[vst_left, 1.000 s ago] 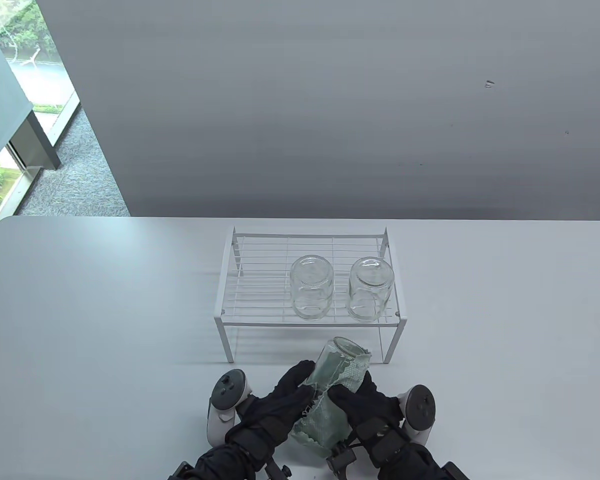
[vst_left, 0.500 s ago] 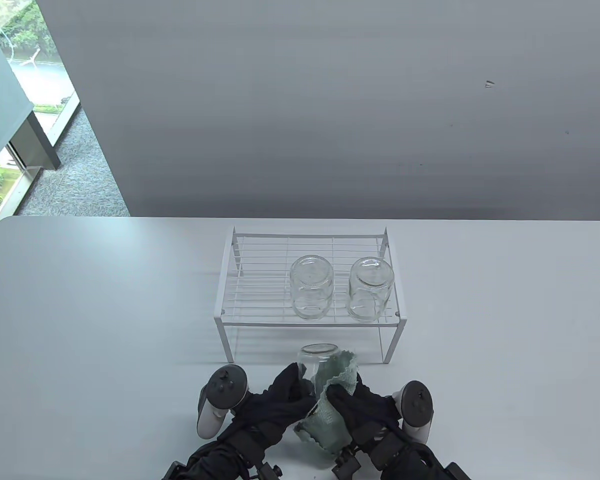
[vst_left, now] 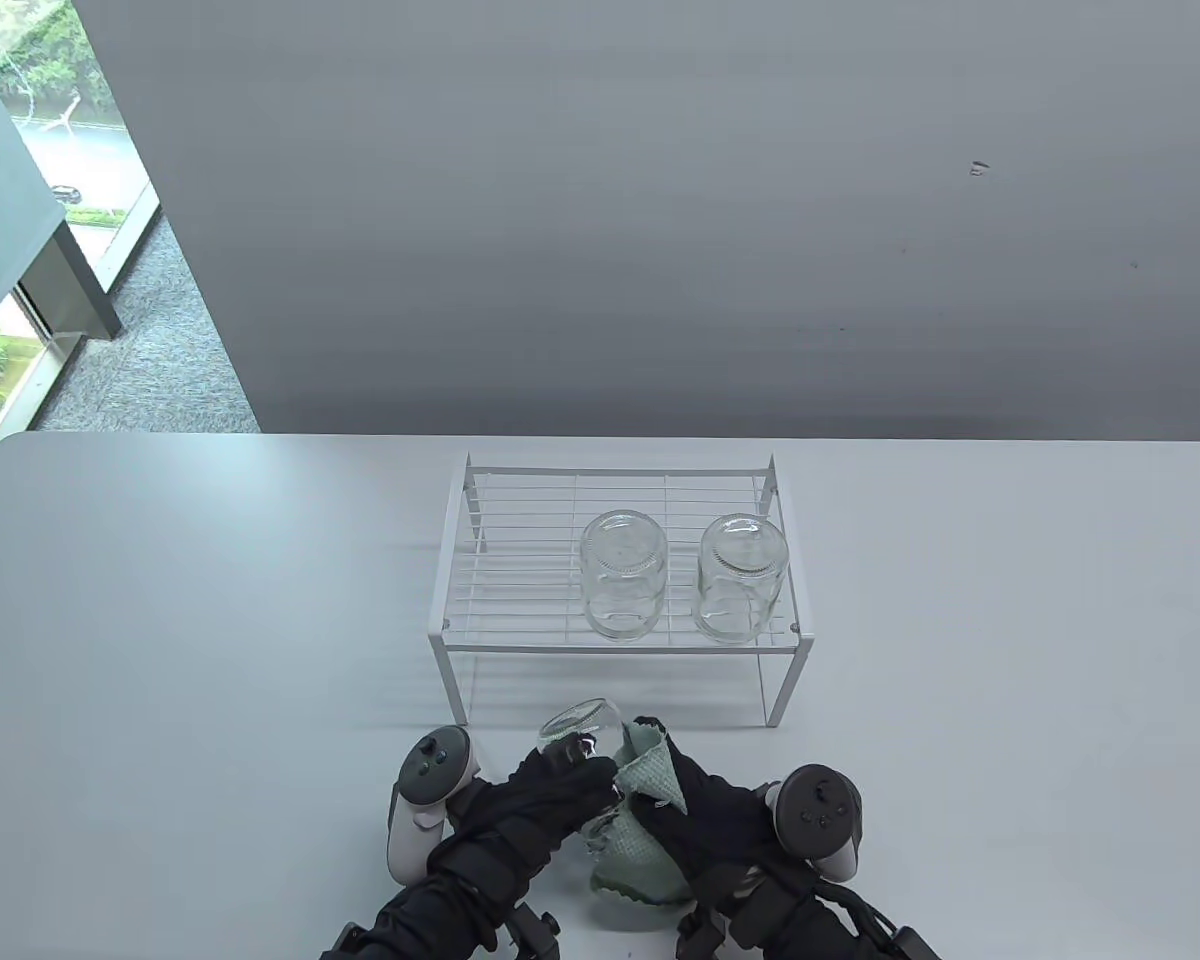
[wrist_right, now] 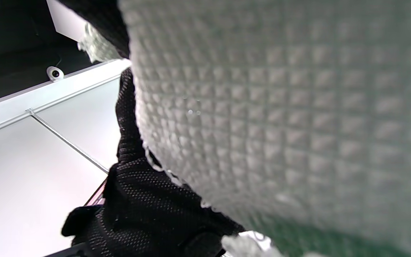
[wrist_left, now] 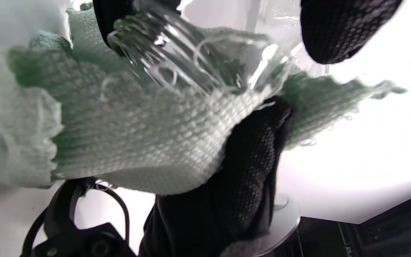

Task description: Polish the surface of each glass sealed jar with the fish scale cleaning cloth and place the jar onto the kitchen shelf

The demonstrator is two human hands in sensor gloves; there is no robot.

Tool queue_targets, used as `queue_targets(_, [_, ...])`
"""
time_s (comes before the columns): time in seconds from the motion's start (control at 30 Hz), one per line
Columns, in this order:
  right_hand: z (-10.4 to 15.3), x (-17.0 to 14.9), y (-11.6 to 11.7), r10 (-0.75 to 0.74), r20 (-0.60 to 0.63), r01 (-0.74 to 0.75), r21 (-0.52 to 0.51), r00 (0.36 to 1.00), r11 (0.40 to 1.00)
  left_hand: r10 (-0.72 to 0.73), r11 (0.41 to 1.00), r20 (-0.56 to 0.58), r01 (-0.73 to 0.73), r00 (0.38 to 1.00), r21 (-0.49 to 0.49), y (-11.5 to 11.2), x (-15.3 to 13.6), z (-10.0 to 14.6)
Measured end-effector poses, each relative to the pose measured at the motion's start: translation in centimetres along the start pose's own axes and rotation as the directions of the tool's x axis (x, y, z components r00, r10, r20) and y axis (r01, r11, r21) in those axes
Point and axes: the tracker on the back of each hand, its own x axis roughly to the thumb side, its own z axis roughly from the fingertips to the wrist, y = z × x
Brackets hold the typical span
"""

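Grey wall behind, a strip of window at the far left, and a wide white bench (vst_left: 210, 600) filling the near half of the room; on it stands a white wire kitchen shelf (vst_left: 520, 580), with two clear glass jars (vst_left: 622, 585) (vst_left: 742, 577) side by side on the right half of its top rack. Just in front of the shelf, near the bench's front edge, a third clear glass jar (vst_left: 582, 728) is held tilted, its round end leaning up and to the left; the left hand (vst_left: 550, 800) has its black-gloved fingers curled round the jar's left side, a firm closed grip; the right hand (vst_left: 705, 810) presses a pale green fish scale cleaning cloth (vst_left: 640, 845) against the jar's right side, fingers curled over the fabric and pinching it; the cloth drapes down below the jar between the two hands; from the left wrist the glass sits bedded in the folded cloth (wrist_left: 130, 139); from the right wrist the weave (wrist_right: 280, 117) fills nearly everything.
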Motion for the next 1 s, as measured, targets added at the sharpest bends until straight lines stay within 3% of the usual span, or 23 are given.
queue_targets(0.2, [0.2, 0.1, -0.6, 0.083, 0.036, -0.086, 0.089, 0.996, 0.992, 0.073, 0.996, 0.056, -0.076, 0.996, 0.047, 1.4, 0.6, 0.4])
queue_targets(0.37, [0.1, -0.2, -1.1, 0.139, 0.028, -0.141, 0.073, 0.99, 0.987, -0.066, 0.99, 0.168, 0.044, 0.984, 0.132, 2.4, 2.8, 1.2])
queue_targets(0.5, [0.2, -0.6, -1.8, 0.102, -0.015, -0.102, 0.015, 0.995, 0.995, -0.231, 0.96, 0.264, 0.176, 0.937, 0.217, 3.0, 5.2, 2.1])
queue_targets(0.63, [0.5, -1.0, -2.6, 0.032, -0.053, -0.036, -0.071, 0.998, 0.997, -0.452, 0.865, 0.351, 0.307, 0.82, 0.396, 3.8, 8.3, 3.4])
queue_targets(0.8, [0.6, -1.2, -3.1, -0.023, -0.06, 0.015, -0.127, 0.998, 0.992, -0.657, 0.7, 0.316, 0.399, 0.684, 0.592, 4.8, 11.2, 3.6])
queue_targets(1.0, [0.7, -1.0, -3.5, -0.052, -0.054, 0.043, -0.166, 0.997, 0.985, -0.74, 0.56, 0.16, 0.467, 0.654, 0.685, 6.4, 12.9, 1.0])
